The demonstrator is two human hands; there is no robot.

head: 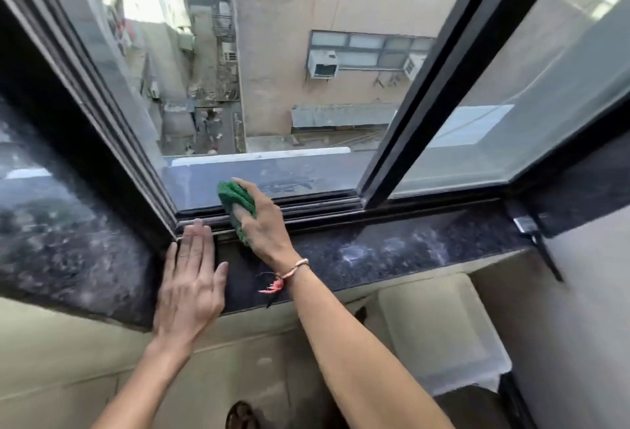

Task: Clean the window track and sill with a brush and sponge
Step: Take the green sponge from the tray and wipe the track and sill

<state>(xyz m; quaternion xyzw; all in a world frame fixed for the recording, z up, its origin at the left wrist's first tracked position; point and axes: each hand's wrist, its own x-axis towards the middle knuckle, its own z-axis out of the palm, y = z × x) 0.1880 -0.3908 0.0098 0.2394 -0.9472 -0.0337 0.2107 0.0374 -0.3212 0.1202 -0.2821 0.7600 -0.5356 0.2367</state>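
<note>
A green sponge (236, 196) is folded in my right hand (264, 224) and pressed across the dark metal window track (320, 207) near its left end. My left hand (191, 275) lies flat with fingers together on the dark speckled stone sill (392, 251), its fingertips touching the track's left corner. No brush is in view. The window is slid open, with the sash frame (426, 87) standing at the right of the opening.
A wet outer ledge (289, 172) lies beyond the track, with a drop to an alley below. The left reveal (51, 224) is the same dark stone. A white plastic container (439, 329) sits on the floor below the sill at the right.
</note>
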